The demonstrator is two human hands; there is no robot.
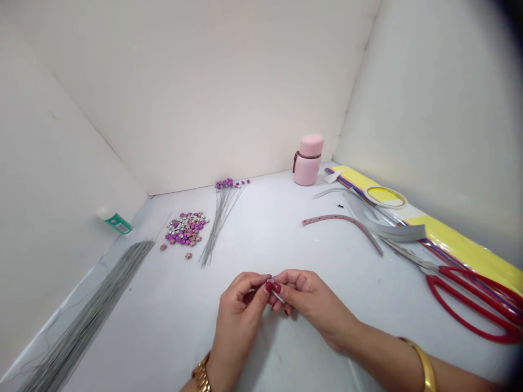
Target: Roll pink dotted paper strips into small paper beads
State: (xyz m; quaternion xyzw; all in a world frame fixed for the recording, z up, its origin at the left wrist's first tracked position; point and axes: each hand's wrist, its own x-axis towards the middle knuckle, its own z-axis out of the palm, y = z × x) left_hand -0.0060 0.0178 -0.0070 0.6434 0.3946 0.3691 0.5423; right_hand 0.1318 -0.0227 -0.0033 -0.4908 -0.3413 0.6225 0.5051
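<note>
Left hand (241, 305) and right hand (312, 302) meet fingertip to fingertip above white table (261, 239), both pinched on small silvery strip piece (278, 295); strip mostly hidden by fingers. Beyond grip, to left: pile of pink and silver beads (186, 228), beaded wire stems (218, 218). Far left of grip: loose wire bundle (90, 316). To right of grip: red-handled scissors (466, 294), curved paper strips (347, 220). Far beyond grip: pink bottle (308, 159).
</note>
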